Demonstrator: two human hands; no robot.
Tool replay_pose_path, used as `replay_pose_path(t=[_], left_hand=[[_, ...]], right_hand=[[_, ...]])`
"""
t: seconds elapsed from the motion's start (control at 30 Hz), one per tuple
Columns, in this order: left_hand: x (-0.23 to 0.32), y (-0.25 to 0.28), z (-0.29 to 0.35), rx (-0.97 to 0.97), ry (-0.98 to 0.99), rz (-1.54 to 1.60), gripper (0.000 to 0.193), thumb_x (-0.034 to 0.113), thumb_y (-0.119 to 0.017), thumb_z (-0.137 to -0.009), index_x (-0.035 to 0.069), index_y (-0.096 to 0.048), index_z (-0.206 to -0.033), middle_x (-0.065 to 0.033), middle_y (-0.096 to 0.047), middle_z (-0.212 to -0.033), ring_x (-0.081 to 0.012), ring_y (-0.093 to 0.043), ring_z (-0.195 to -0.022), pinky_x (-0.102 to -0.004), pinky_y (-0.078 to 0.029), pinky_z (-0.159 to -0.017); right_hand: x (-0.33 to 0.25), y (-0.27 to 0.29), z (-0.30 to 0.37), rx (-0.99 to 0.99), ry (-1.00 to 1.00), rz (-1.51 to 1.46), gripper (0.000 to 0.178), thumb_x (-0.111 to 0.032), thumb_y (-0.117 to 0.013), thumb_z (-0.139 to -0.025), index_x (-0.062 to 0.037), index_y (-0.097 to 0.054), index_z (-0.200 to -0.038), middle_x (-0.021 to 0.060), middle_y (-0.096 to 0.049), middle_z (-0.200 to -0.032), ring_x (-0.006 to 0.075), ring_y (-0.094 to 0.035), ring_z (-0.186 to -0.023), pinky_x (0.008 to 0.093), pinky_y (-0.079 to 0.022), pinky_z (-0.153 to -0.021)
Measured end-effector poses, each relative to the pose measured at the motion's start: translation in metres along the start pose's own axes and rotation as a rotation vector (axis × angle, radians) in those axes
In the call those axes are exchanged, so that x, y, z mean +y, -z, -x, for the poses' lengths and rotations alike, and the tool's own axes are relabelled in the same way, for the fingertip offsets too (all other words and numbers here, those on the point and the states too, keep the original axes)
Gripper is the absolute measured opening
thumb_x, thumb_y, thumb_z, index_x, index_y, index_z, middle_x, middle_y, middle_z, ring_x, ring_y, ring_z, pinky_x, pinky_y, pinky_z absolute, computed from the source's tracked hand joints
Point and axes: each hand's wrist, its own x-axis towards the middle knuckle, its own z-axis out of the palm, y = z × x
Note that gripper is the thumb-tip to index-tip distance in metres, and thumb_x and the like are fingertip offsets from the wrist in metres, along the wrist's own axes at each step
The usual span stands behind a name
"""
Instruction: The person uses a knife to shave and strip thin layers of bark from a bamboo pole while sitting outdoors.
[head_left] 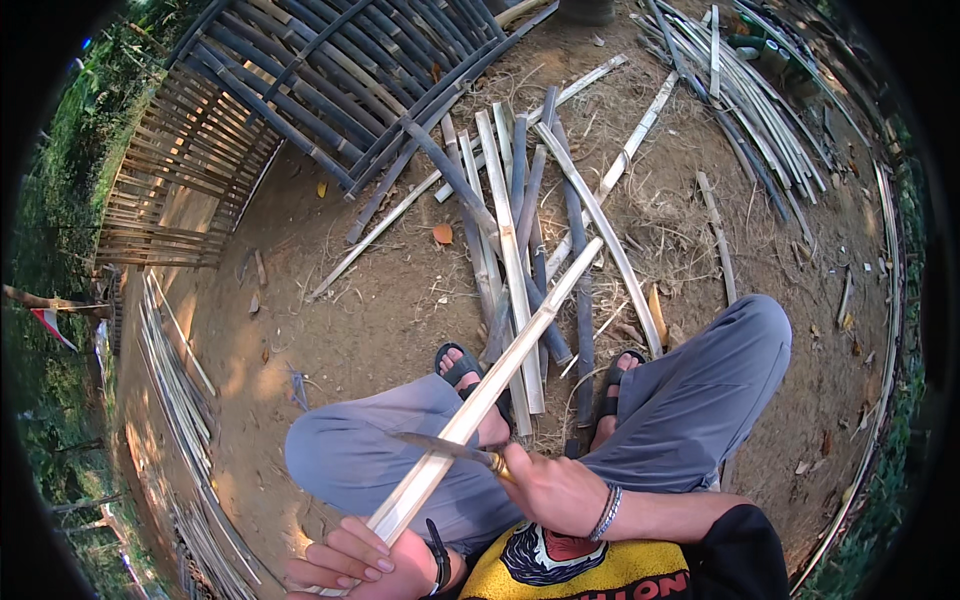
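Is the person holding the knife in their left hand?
No, the fingers of the right hand grip the knife, while the left hand holds the pale strip.

Toward six o'clock are two hands (555, 492), one knife (440, 445), one long strip (522, 343), one bracelet (607, 512) and one wristband (438, 556). Two sandals (611, 378) show, with one dark frame (322, 43) at eleven, one slatted fence (185, 175) at ten and one flag (52, 328) at nine. Thin strips (765, 115) form two heaps, at two and eight; the middle pieces (508, 240) overlap past counting.

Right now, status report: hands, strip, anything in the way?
Left hand holding pale strip. Right hand gripping knife, blade across strip. Cut bamboo strewn ahead, apart from knife.
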Motion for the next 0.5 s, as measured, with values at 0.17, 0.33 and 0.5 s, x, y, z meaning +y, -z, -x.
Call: replay_pose_path(t=[0.17, 0.33, 0.5], left_hand=[[-0.001, -0.002, 0.002, 0.015, 0.005, -0.03, 0.045, 0.037, -0.028, -0.104, 0.013, -0.032, -0.066, -0.0009, -0.03, -0.049, -0.0111, -0.029, -0.036, -0.0227, -0.028, -0.04], [0.001, 0.002, 0.002, -0.001, -0.004, -0.041, 0.045, 0.036, -0.027, -0.104, 0.013, -0.032, -0.066, -0.0007, -0.03, -0.049, -0.0109, -0.028, -0.036, -0.0227, -0.028, -0.04], [-0.001, 0.003, 0.002, 0.01, 0.01, -0.011, 0.045, 0.036, -0.027, -0.104, 0.013, -0.033, -0.066, -0.001, -0.031, -0.05, -0.0108, -0.028, -0.036, -0.023, -0.028, -0.04]], right_hand=[[0.062, 0.004, -0.022, 0.125, -0.174, 0.12, 0.026, -0.02, -0.055, -0.093, -0.0001, -0.039, -0.091, 0.0233, -0.06, -0.063, 0.0423, -0.061, -0.056, 0.0498, -0.05, -0.048], [0.01, -0.002, -0.004, 0.065, -0.057, 0.059, 0.022, -0.017, -0.054, -0.092, -0.0011, -0.039, -0.092, 0.0241, -0.061, -0.067, 0.0426, -0.061, -0.054, 0.051, -0.05, -0.049], [0.045, 0.005, -0.017, 0.087, -0.098, 0.089, 0.025, -0.016, -0.057, -0.091, -0.0007, -0.039, -0.097, 0.0257, -0.061, -0.069, 0.0431, -0.062, -0.056, 0.0505, -0.05, -0.05]])
